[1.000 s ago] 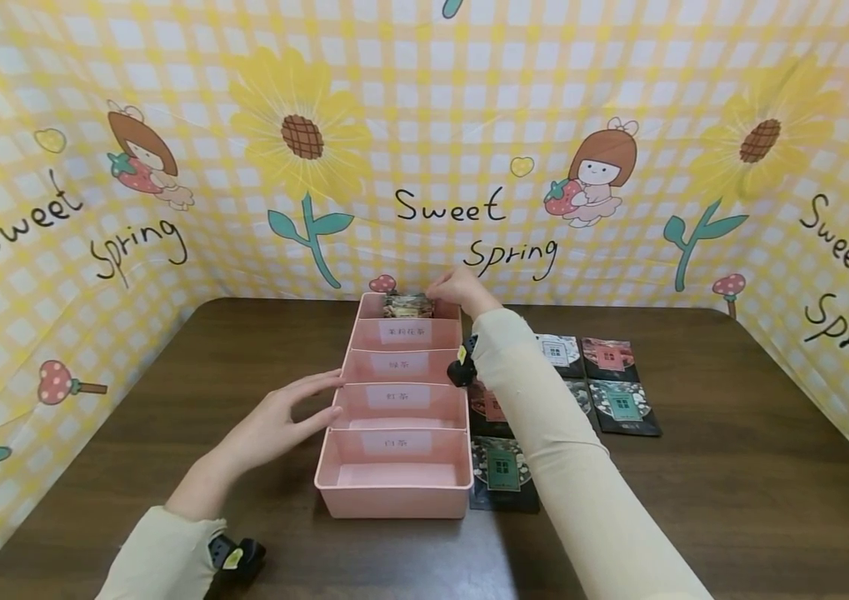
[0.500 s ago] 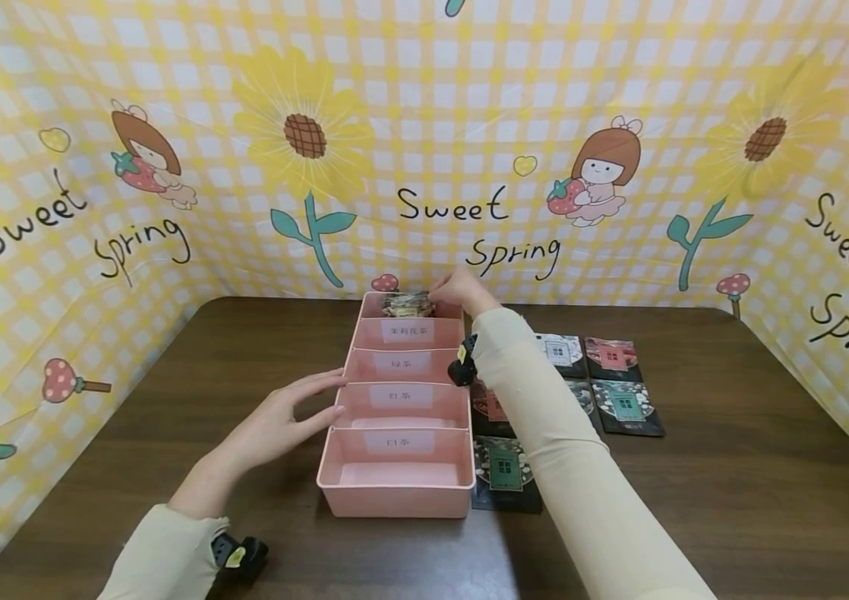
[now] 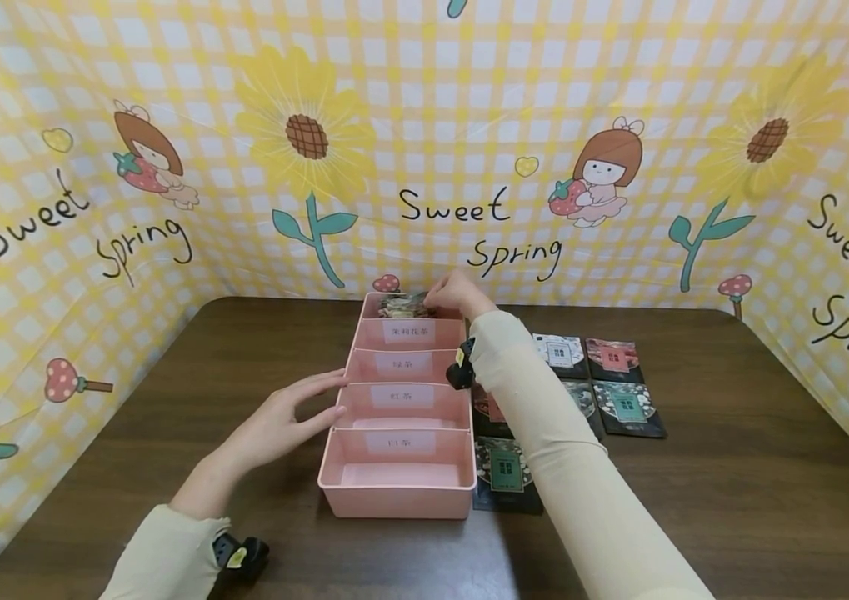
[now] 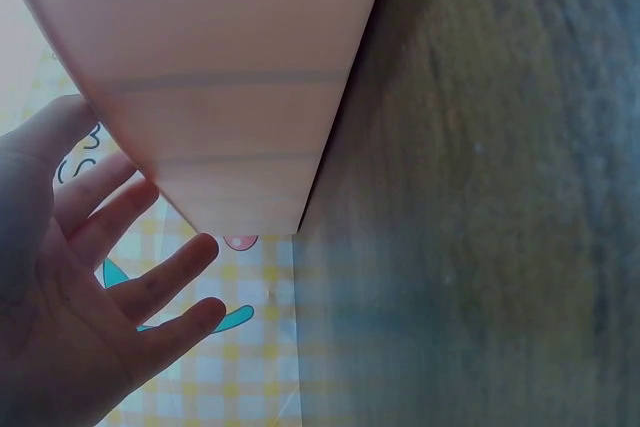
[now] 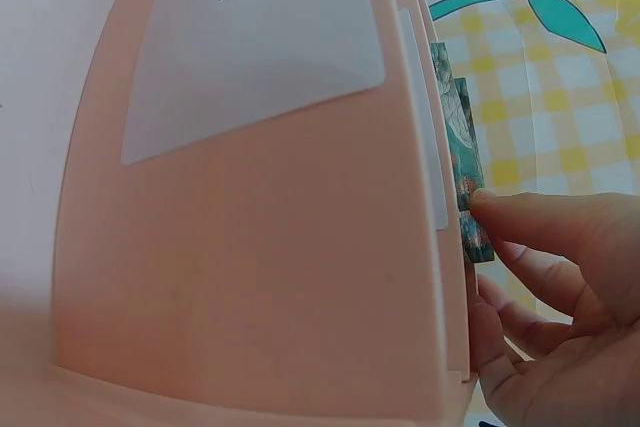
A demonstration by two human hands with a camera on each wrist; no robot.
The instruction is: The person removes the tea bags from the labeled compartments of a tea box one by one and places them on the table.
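Note:
A long pink divided tray (image 3: 397, 500) with white labels on its partitions stands mid-table. Its far compartment holds patterned tea packets (image 3: 402, 307). My right hand (image 3: 448, 293) reaches over that far end, its fingers curled on a teal packet (image 5: 462, 147) at the tray's rim (image 5: 270, 247); a fingertip (image 5: 485, 207) presses the packet's edge. My left hand (image 3: 319, 402) lies with straight fingers against the tray's left wall (image 4: 230, 67), fingers (image 4: 150, 287) spread and holding nothing. The near compartments look empty.
Several dark tea packets lie flat on the brown table right of the tray, one near the front (image 3: 505, 471), others further right (image 3: 625, 406). A yellow checked printed cloth (image 3: 424, 125) walls the table at the back and both sides.
Almost nothing differs. My right hand shifts slightly at the far compartment; the left hand stays against the tray.

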